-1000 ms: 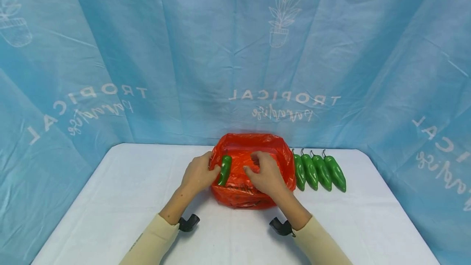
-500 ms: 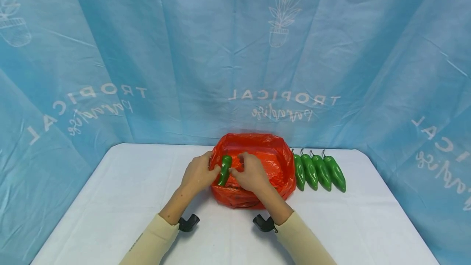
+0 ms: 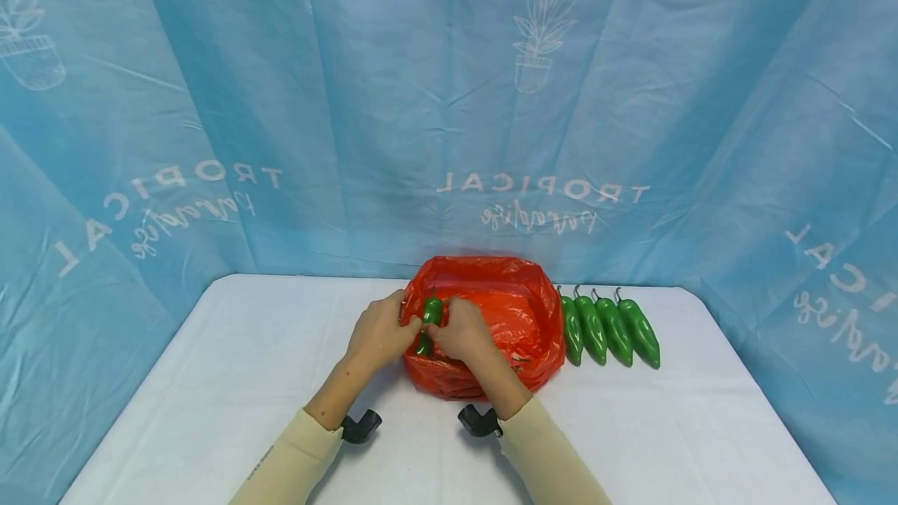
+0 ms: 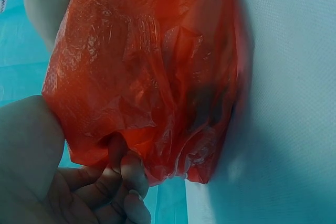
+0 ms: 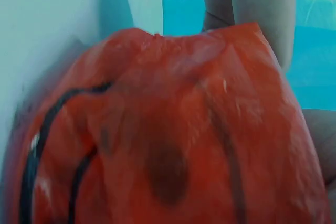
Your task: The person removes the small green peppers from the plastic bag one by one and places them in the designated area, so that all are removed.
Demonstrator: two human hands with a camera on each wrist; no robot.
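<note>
A red plastic bag (image 3: 449,386) stands with its mouth wide, near the far edge of the table. My left hand (image 3: 380,331) grips its left rim; the left wrist view shows the fingers (image 4: 102,190) pinching the plastic film. Inside the bag's left side is a green chili pepper (image 3: 433,308), stem pointing away. Over it my right hand (image 3: 463,331) reaches in, thumb across the pepper and curled fingers at its right side, pinching it. The fingertips of that hand are partly hidden. In the right wrist view the bag wall (image 5: 173,129) covers the right fingers.
Several green chili peppers (image 3: 592,327) lie side by side just right of the bag. The white table (image 3: 281,365) is bordered by a blue printed curtain (image 3: 379,115) at the back and sides. Black wrist mounts (image 3: 361,427) stick out below both hands.
My right hand has moved left across the inside of the bag and taken hold of the chili pepper. The left hand has kept its place on the rim.
</note>
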